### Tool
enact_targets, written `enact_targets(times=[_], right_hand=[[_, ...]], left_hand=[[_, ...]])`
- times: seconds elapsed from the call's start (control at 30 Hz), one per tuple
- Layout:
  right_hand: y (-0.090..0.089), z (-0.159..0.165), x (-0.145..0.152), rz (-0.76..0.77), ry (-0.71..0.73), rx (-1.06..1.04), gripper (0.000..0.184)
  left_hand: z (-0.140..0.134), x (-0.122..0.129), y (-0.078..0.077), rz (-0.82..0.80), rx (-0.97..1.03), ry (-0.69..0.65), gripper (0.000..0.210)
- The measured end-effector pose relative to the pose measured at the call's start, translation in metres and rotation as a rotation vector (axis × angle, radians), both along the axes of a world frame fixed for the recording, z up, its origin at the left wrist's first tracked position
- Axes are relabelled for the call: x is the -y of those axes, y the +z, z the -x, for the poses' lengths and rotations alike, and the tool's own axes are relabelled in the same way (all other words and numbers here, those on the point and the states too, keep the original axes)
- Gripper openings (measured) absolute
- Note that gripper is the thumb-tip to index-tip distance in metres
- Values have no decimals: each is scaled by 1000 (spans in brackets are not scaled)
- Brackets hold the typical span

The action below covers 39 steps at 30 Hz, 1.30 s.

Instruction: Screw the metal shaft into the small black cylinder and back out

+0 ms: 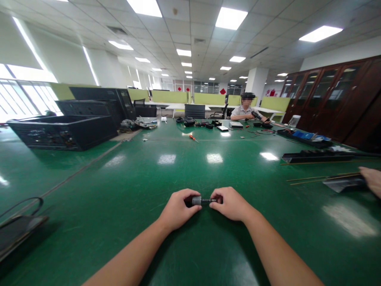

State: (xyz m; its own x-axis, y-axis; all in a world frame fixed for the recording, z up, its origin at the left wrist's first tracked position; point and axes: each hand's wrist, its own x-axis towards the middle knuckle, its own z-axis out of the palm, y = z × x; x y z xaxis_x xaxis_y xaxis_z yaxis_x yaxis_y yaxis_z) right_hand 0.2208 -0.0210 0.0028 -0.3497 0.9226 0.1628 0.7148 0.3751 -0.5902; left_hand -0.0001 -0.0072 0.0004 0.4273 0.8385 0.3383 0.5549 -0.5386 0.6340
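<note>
A small metal part lies level between my hands, low over the green table (119, 222). Its thick end is a short grey cylinder (197, 200), and a thin dark shaft (206, 200) sticks out to the right. My left hand (179, 207) is closed round the cylinder, with thumb below and fingers above. The tip of the shaft is pinched between thumb and fingers of my right hand (230, 203). Fingers hide both ends, so I cannot tell the part's exact kind or whether it is one piece.
An orange screwdriver (193, 138) lies further off. Black computer cases (74, 133) stand at the left. Across the table a person (246, 109) holds a dark tool. At the right edge another person's hand (372, 180) touches a dark piece near thin rods (309, 180).
</note>
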Motion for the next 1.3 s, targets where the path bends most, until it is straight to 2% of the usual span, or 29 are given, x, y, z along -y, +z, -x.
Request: enact_targets(times=[1.3], right_hand=[[-3, -7, -2, 15, -27, -23, 12]], left_hand=[[0, -1, -2, 28, 22, 26, 27]])
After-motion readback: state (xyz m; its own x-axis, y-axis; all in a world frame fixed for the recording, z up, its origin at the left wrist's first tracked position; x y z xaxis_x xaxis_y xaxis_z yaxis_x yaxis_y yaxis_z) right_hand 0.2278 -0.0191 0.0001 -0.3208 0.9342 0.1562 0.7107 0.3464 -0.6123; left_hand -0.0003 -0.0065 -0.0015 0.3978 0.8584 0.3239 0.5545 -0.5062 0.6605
